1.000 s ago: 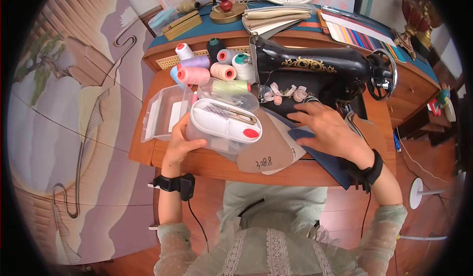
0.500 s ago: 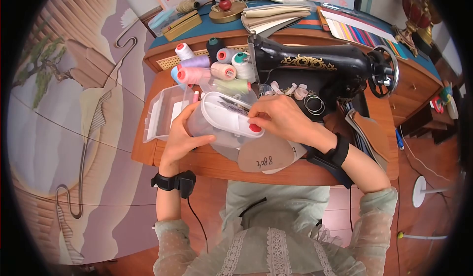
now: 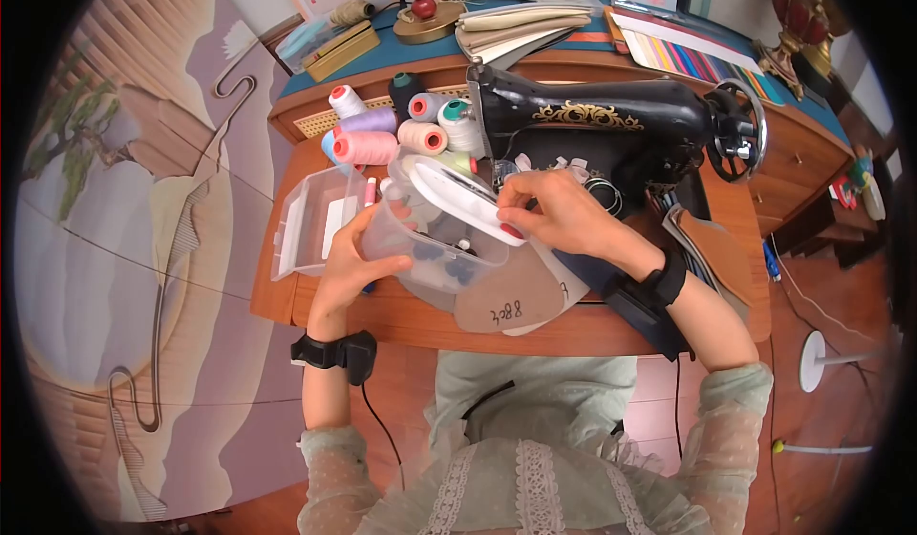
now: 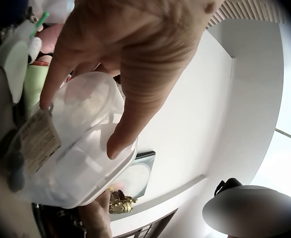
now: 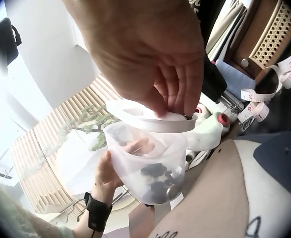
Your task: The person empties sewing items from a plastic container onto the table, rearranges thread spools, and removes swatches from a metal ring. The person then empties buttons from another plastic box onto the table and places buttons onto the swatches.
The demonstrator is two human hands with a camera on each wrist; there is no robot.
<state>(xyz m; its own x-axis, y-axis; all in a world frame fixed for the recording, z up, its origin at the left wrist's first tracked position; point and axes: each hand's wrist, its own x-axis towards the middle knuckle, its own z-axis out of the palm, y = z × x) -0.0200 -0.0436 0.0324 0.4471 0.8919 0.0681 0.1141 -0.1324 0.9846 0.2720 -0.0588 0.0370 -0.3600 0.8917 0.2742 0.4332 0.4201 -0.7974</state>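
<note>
White tray [image 3: 442, 187] tilted over the clear box [image 3: 478, 251], one of my hands on each

My left hand [image 3: 355, 260] grips the see-through plastic box, thumb along the near side and fingers round the far side. My right hand [image 3: 565, 214] pinches the right end of the tray between thumb and fingers, close to a small red piece [image 3: 511, 231] on it. The hands are apart from each other. The tray slants above the mouth of the box, with a gap between it and the rim at the end I am pinching; I can't tell whether its other end touches. Through the box wall I see dark blue lumps [image 5: 160, 184] in the bottom.

I have the box over the front of the bench [image 3: 420, 327], just beside a brown piece [image 3: 509, 301] with handwritten figures. To its left sits a clear rectangular case [image 3: 308, 224]. Behind the box lie thread spools, among them a pink spool [image 3: 367, 148] and a purple spool [image 3: 371, 120]. The black sewing machine [image 3: 597, 105] stands beyond my right hand, with a curled measuring tape [image 5: 254, 104] and thin metal rings [image 3: 605, 195] near its base.
</note>
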